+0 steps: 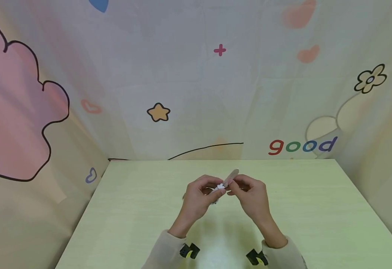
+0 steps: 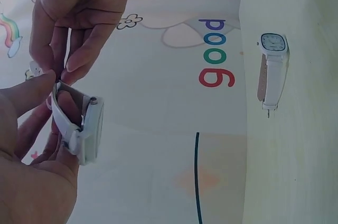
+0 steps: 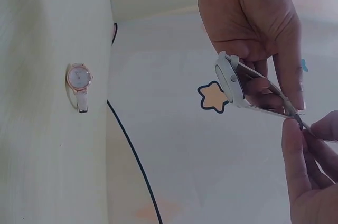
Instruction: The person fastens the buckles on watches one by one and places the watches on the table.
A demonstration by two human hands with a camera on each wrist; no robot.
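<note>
A white wristwatch (image 2: 94, 129) with a squarish case and a pale strap is held above the table between both hands. My left hand (image 1: 196, 196) grips its strap, some fingers inside the loop and the thumb near the buckle end. With thumb and fingertips, my right hand (image 1: 254, 196) pinches the strap's free end (image 1: 231, 176), which points up and away. In the right wrist view the strap ends (image 3: 296, 117) meet between the two hands. Fingers partly hide the buckle, so whether it is fastened cannot be told.
On the pale green table (image 1: 125, 224) lies a white-strapped watch with a dark-rimmed squarish dial (image 2: 273, 43), in the left wrist view. Another, with a round rose-gold case (image 3: 79, 77), lies there in the right wrist view. A printed curtain (image 1: 189, 74) hangs behind.
</note>
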